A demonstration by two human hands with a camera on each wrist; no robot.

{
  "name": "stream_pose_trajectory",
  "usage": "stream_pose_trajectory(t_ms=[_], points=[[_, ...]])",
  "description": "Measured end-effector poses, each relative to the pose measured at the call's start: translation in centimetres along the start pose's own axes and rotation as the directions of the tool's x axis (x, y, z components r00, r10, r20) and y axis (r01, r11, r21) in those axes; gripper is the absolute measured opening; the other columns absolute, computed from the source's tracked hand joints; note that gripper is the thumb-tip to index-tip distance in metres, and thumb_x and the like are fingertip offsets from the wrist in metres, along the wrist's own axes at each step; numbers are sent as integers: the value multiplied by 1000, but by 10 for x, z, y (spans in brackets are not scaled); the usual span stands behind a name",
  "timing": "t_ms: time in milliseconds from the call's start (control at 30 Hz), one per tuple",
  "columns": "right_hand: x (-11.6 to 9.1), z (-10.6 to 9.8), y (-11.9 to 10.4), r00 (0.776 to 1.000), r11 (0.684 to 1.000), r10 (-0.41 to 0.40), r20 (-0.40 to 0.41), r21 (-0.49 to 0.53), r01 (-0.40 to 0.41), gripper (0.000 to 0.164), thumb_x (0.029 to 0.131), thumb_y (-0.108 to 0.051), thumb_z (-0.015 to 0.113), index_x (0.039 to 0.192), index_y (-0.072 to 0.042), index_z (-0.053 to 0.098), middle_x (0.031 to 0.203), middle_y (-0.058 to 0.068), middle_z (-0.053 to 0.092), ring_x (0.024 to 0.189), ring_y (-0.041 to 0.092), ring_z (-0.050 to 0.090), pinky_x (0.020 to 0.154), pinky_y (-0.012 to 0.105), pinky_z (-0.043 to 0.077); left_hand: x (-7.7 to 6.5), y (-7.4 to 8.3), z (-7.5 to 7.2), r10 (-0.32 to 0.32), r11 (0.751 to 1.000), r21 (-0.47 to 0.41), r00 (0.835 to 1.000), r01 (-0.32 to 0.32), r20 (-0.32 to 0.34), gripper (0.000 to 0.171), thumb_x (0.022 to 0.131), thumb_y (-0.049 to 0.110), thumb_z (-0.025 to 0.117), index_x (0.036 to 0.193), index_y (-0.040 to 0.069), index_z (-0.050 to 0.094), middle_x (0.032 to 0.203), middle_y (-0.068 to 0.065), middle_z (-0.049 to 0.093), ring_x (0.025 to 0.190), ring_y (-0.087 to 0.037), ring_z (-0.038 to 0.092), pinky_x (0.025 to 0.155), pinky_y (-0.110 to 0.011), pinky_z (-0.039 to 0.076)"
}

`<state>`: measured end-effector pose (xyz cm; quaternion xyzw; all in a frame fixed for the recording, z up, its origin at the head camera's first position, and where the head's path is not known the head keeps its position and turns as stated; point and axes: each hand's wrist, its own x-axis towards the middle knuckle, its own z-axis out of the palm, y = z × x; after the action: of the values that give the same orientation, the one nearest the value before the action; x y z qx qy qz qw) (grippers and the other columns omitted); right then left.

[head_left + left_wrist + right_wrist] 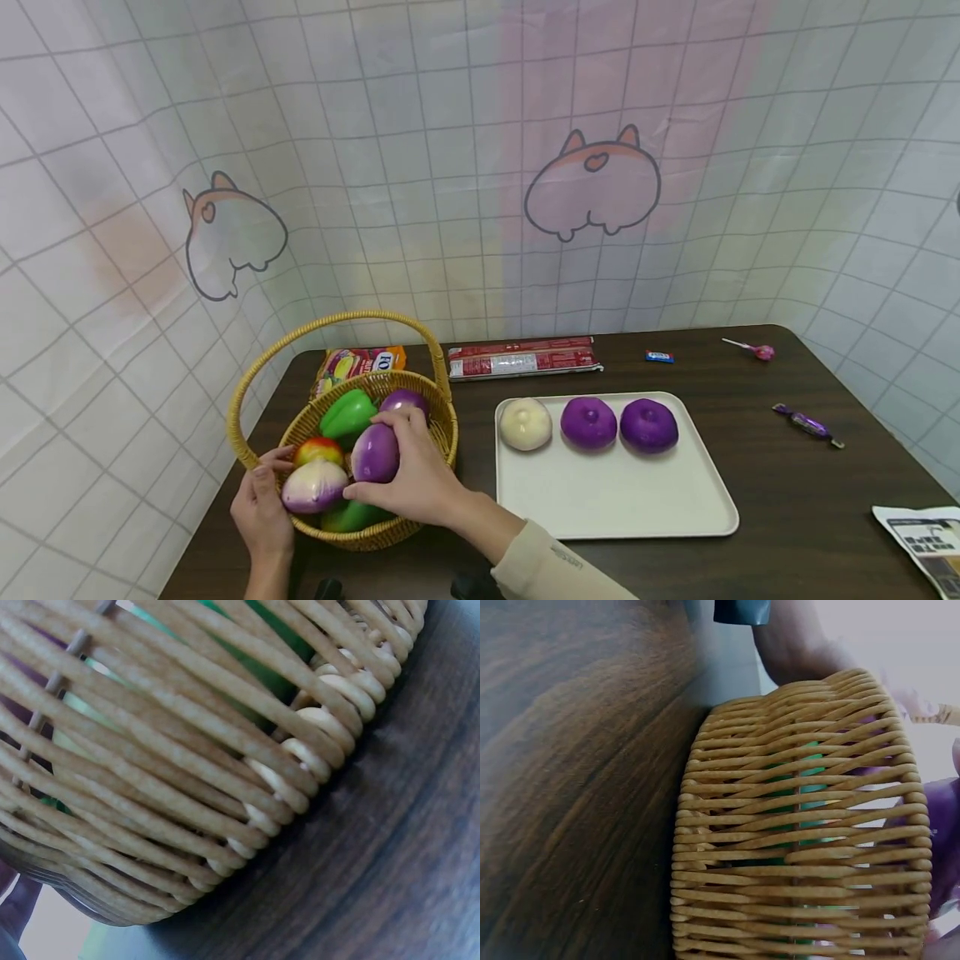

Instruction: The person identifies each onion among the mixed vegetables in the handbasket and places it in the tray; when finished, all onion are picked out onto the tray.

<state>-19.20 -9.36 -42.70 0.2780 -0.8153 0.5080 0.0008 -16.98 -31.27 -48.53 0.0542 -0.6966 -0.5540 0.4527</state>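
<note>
My right hand [420, 475] reaches over the yellow wicker basket [367, 542] and grips a glossy purple round vegetable [375, 454] between thumb and fingers. At the basket's left side, my left hand [264, 508] holds the rim near the foot of the arched handle. Inside lie a purple-and-white vegetable [313, 487], a red-yellow fruit [318, 451], a green pepper-like piece [348, 414], another purple piece [405, 402] and a green piece [352, 517] partly under the right hand. Both wrist views show mostly the woven wall [172, 735], with green showing through its gaps.
Right of the basket, a white tray [615, 508] bears a cream round vegetable [525, 424] and two purple ones [588, 422]. Behind lie a snack bag [360, 367] and a red packet [525, 358]. A blue candy [659, 357], lollipop [763, 352] and purple-wrapped candy [808, 425] lie rightward.
</note>
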Motion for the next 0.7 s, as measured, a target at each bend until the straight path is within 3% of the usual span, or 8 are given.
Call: stream_pose_trajectory(t_ms=[133,233,400,533,700], points=[[-8,-7,1,999,998,-31,-12,50,32,83,73,-50,82,138,-25,38,132,-4,41,113,12,52,90,31,49,0,0,0,3,1000,-2,1000,-3,-1,46,105,16,35,81,-12,62,98,-5,72,104,-13,62,94,-18,38],[-17,-12,2,999,993,-45,-24,111,47,87,74,-47,82,143,-31,31,131,-4,41,113,12,51,91,32,48,0,0,0,8,1000,-7,1000,-8,3,46,105,16,35,81,-12,62,99,-6,72,104,-13,62,94,-18,38],[-31,-19,7,991,975,-109,-74,185,121,91,77,-37,81,149,-35,26,135,3,37,116,15,49,93,33,48,1,4,1,16,1000,-18,1000,-16,0,46,105,16,35,81,-13,62,99,-9,72,103,-14,62,94,-18,39],[-37,-23,12,980,968,-179,-89,164,191,84,78,-29,79,147,-32,32,135,6,34,116,17,48,95,34,48,2,5,1,12,1000,-12,1000,-12,-4,45,105,16,35,81,-12,61,98,-9,72,103,-13,62,94,-19,38],[-44,-28,18,976,975,-190,-102,96,200,80,77,-29,81,143,-25,37,136,4,38,117,14,49,98,35,46,1,2,1,-4,1000,2,1000,4,1,45,105,16,35,81,-10,62,99,-10,72,104,-13,62,94,-19,38]])
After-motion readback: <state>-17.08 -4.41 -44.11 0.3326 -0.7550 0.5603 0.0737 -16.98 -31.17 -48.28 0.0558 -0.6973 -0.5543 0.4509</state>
